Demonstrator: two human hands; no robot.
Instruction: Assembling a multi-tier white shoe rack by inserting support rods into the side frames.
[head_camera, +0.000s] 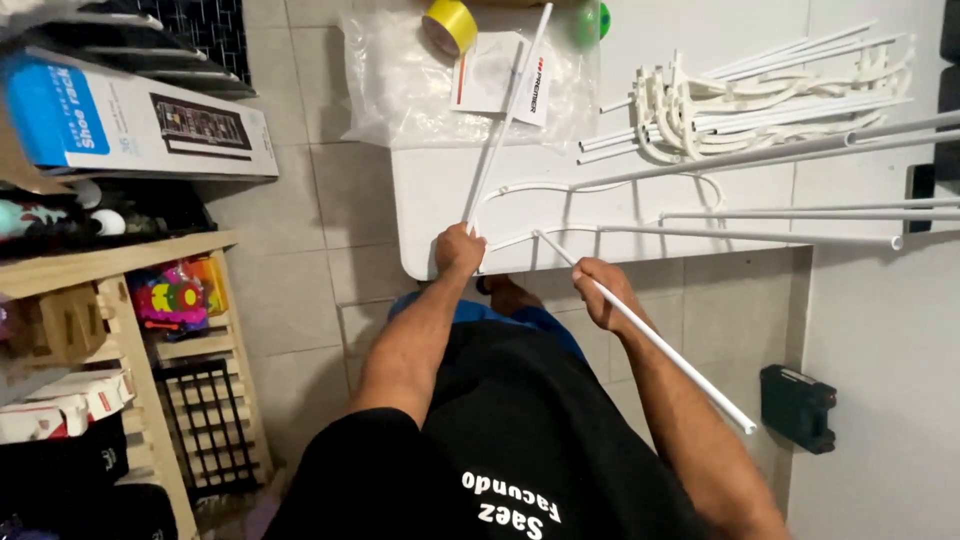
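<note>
head view:
left hand (458, 250): fist clamped on a white rod (505, 125), which runs up over the white table (430, 200)
right hand (605, 292): clamped on a second white rod (650, 335), slanting from the table edge down toward the lap
hands: apart
table: white side frames (690, 110), plastic bag (400, 90), yellow tape roll (450, 24)

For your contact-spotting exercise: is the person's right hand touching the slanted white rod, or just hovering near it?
Touching. The head view shows the right hand with its fingers wrapped round the white rod, which runs through the fist and out both sides.
</note>
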